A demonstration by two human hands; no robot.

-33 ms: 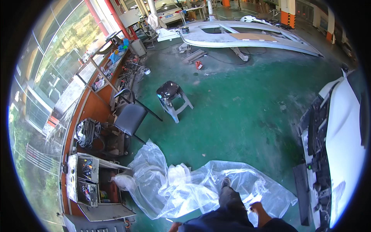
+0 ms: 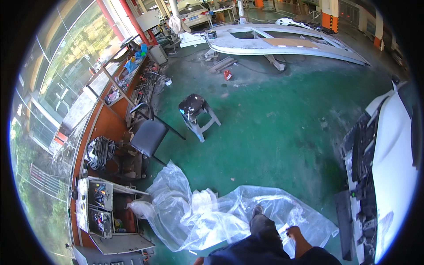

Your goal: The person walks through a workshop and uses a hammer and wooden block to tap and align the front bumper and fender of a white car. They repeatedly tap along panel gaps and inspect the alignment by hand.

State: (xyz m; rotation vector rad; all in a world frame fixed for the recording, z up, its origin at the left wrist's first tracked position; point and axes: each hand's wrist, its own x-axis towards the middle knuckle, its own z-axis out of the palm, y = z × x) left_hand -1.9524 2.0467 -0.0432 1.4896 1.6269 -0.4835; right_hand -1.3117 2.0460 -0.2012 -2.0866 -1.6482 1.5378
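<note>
My right hand (image 2: pixel 293 235) hangs beside my dark-clad leg (image 2: pixel 265 229), over a crumpled sheet of clear plastic (image 2: pixel 172 212) on the green floor. Its fingers are curled; what they hold, if anything, is too small to make out. Only a sliver of my left hand (image 2: pixel 198 261) shows at the bottom edge, fingers hidden. My shoe (image 2: pixel 257 210) is on the plastic. To the left, a metal toolbox (image 2: pixel 81 203) has its compartments open, with tools inside.
A black chair (image 2: pixel 148 137) and a stained stool (image 2: pixel 192 105) stand ahead-left beside a cluttered bench (image 2: pixel 112 110). A large white panel frame (image 2: pixel 234 45) lies across the back, a parked white car (image 2: pixel 194 14) beyond. A white vehicle body part (image 2: pixel 393 168) stands at the right.
My right hand has risen slightly. My left hand has slipped a little further out at the bottom edge.
</note>
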